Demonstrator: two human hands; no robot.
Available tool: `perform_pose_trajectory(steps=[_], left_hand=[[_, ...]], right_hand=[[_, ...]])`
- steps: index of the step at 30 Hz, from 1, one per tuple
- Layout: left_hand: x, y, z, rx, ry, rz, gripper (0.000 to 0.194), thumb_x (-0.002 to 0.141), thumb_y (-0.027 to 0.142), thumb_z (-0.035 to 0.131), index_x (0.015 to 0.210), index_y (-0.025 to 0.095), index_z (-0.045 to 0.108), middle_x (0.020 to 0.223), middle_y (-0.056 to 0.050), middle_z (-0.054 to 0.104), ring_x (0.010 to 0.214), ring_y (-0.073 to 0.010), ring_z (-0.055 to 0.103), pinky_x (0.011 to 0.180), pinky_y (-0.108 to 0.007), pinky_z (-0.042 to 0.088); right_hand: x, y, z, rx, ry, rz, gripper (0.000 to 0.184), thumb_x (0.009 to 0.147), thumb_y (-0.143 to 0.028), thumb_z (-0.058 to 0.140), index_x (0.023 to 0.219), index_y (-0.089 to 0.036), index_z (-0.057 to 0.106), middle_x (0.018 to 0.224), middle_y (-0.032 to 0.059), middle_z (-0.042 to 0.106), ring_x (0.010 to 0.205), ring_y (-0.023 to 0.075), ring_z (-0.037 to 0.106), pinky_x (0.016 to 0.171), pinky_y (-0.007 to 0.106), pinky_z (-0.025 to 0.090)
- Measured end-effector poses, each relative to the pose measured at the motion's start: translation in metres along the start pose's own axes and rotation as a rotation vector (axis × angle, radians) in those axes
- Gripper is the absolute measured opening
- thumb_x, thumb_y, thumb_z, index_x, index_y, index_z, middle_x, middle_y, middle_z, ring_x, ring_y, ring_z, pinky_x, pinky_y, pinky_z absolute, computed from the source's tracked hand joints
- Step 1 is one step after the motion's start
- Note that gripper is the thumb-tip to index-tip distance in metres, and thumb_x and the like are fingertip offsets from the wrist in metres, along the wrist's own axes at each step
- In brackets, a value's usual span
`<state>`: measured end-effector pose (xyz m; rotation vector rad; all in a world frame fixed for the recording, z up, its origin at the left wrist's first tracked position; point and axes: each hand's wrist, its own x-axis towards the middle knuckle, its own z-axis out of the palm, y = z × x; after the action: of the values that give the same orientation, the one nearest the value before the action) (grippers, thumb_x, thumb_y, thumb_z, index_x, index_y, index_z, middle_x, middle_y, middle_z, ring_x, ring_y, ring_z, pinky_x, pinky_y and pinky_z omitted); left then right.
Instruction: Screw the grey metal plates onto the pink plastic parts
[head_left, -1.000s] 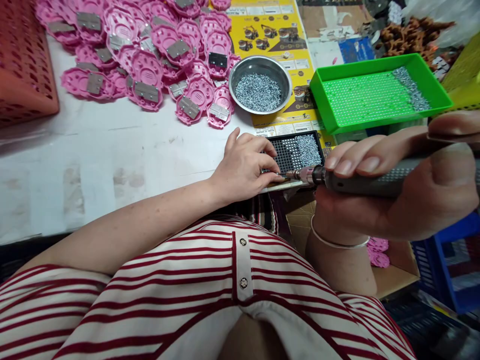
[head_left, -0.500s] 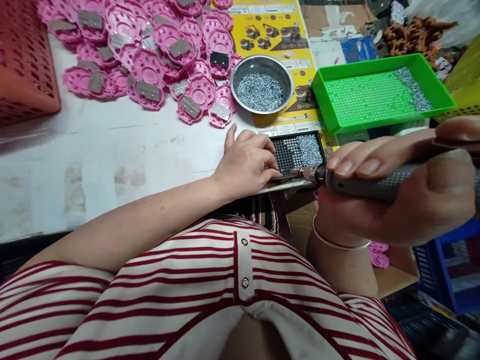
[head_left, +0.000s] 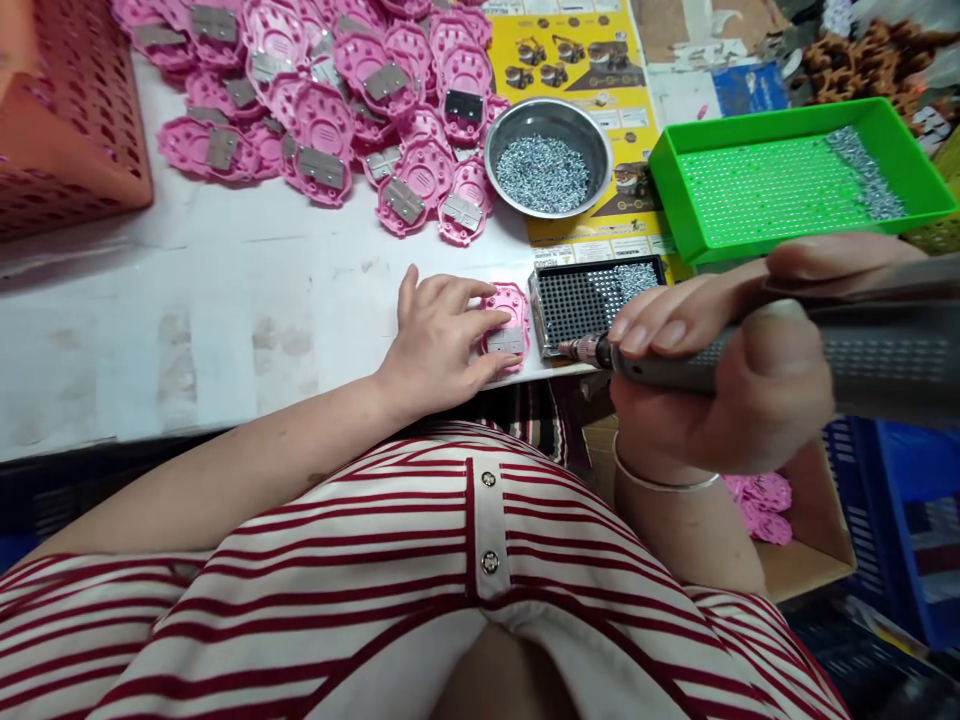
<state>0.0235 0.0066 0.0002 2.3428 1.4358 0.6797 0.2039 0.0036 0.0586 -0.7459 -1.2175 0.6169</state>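
Observation:
My left hand [head_left: 439, 340] holds a pink plastic part [head_left: 516, 305] against the white table, thumb and fingers at its edges. A grey metal plate [head_left: 505, 341] sits on that part. Wrapped around a grey electric screwdriver [head_left: 679, 368], my right hand [head_left: 720, 370] keeps the tool almost level, its bit pointing left. The bit tip is at the near edge of a black perforated tray [head_left: 564, 305], just right of the pink part. Small silver screws [head_left: 636, 278] are heaped at the tray's far right, partly behind my right fingers.
A metal bowl of screws [head_left: 545, 172] stands beyond the tray. Pink parts with metal plates [head_left: 322, 130] are piled at the back left, beside an orange basket [head_left: 82, 130]. At the right is a green tray [head_left: 795, 235]; below it, a cardboard box [head_left: 814, 540] holds pink parts.
My left hand has moved left from the black tray and now rests on a pink part. My right hand has shifted left with the screwdriver, its bit still by the tray.

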Motion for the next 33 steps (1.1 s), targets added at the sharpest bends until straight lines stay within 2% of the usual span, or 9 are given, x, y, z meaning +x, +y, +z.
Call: perform_pose_trajectory(steps=[2, 6, 10, 13, 20, 25, 27, 31, 33], left_hand=[[0.001, 0.003, 0.001, 0.007, -0.006, -0.002, 0.024, 0.086, 0.046, 0.075, 0.103, 0.029, 0.077, 0.128, -0.005, 0.067, 0.121, -0.0305, 0.054, 0.119, -0.069, 0.02], [0.005, 0.005, -0.001, 0.038, -0.018, 0.028, 0.016, 0.089, 0.038, 0.071, 0.1, 0.029, 0.078, 0.124, -0.005, 0.069, 0.12, -0.0315, 0.055, 0.119, -0.072, 0.017], [0.006, 0.002, -0.004, 0.061, -0.044, 0.063, 0.016, 0.091, 0.033, 0.069, 0.103, 0.029, 0.078, 0.123, -0.005, 0.07, 0.119, -0.0319, 0.055, 0.119, -0.075, 0.016], [0.007, 0.0, -0.006, 0.046, -0.071, 0.048, 0.016, 0.09, 0.031, 0.069, 0.104, 0.032, 0.078, 0.123, -0.004, 0.07, 0.119, -0.0313, 0.056, 0.118, -0.076, 0.016], [0.011, 0.003, -0.006, 0.003, -0.091, 0.006, 0.015, 0.088, 0.033, 0.072, 0.102, 0.034, 0.079, 0.121, -0.003, 0.07, 0.119, -0.0313, 0.054, 0.118, -0.076, 0.015], [0.012, 0.006, -0.005, -0.012, -0.091, -0.009, 0.017, 0.089, 0.036, 0.071, 0.103, 0.031, 0.079, 0.12, -0.005, 0.07, 0.118, -0.0321, 0.055, 0.118, -0.077, 0.014], [0.012, 0.007, -0.005, -0.012, -0.09, -0.016, 0.017, 0.089, 0.037, 0.071, 0.102, 0.03, 0.079, 0.12, -0.005, 0.07, 0.118, -0.0321, 0.055, 0.118, -0.077, 0.015], [0.012, 0.008, -0.005, -0.006, -0.096, -0.025, 0.016, 0.09, 0.038, 0.07, 0.101, 0.03, 0.079, 0.12, -0.004, 0.07, 0.117, -0.0317, 0.056, 0.118, -0.076, 0.016], [0.012, 0.009, -0.005, -0.005, -0.099, -0.029, 0.016, 0.09, 0.038, 0.07, 0.101, 0.031, 0.079, 0.12, -0.004, 0.07, 0.117, -0.0315, 0.056, 0.118, -0.076, 0.016]], right_hand=[[-0.002, 0.005, 0.007, 0.026, 0.054, -0.114, 0.019, 0.082, -0.039, 0.067, 0.101, -0.035, 0.066, 0.061, -0.0085, 0.044, 0.046, 0.004, 0.046, 0.044, 0.021, 0.047], [-0.005, 0.016, 0.012, 0.018, 0.078, -0.095, 0.017, 0.086, -0.039, 0.066, 0.103, -0.037, 0.067, 0.06, -0.0081, 0.04, 0.046, 0.0039, 0.045, 0.046, 0.021, 0.048], [-0.003, 0.022, 0.01, 0.083, 0.044, -0.124, 0.027, 0.082, -0.043, 0.07, 0.106, -0.031, 0.067, 0.075, -0.0062, 0.055, 0.045, 0.0017, 0.045, 0.043, 0.02, 0.046], [-0.001, 0.025, 0.008, 0.044, 0.029, -0.09, 0.026, 0.083, -0.041, 0.068, 0.107, -0.032, 0.067, 0.091, -0.004, 0.062, 0.046, 0.0005, 0.046, 0.045, 0.021, 0.049], [-0.003, 0.037, 0.012, -0.069, 0.039, -0.093, 0.032, 0.085, -0.055, 0.065, 0.106, -0.033, 0.058, 0.089, -0.0046, 0.057, 0.045, 0.0008, 0.044, 0.043, 0.021, 0.044], [-0.004, 0.037, 0.014, -0.139, 0.054, 0.095, 0.045, 0.078, -0.071, 0.062, 0.094, -0.03, 0.053, 0.078, -0.0029, 0.052, 0.048, 0.0058, 0.042, 0.046, 0.027, 0.042], [-0.004, 0.038, 0.014, -0.118, 0.031, 0.132, 0.043, 0.078, -0.069, 0.064, 0.089, -0.028, 0.054, 0.083, -0.0013, 0.054, 0.049, 0.0058, 0.043, 0.047, 0.028, 0.043], [-0.004, 0.047, 0.014, -0.07, 0.074, 0.018, 0.04, 0.08, -0.063, 0.065, 0.104, -0.031, 0.058, 0.098, -0.0011, 0.058, 0.046, 0.0021, 0.04, 0.044, 0.026, 0.04], [-0.005, 0.052, 0.014, -0.09, 0.059, 0.033, 0.044, 0.081, -0.067, 0.062, 0.107, -0.033, 0.056, 0.096, -0.0008, 0.057, 0.047, 0.0027, 0.039, 0.045, 0.027, 0.04]])
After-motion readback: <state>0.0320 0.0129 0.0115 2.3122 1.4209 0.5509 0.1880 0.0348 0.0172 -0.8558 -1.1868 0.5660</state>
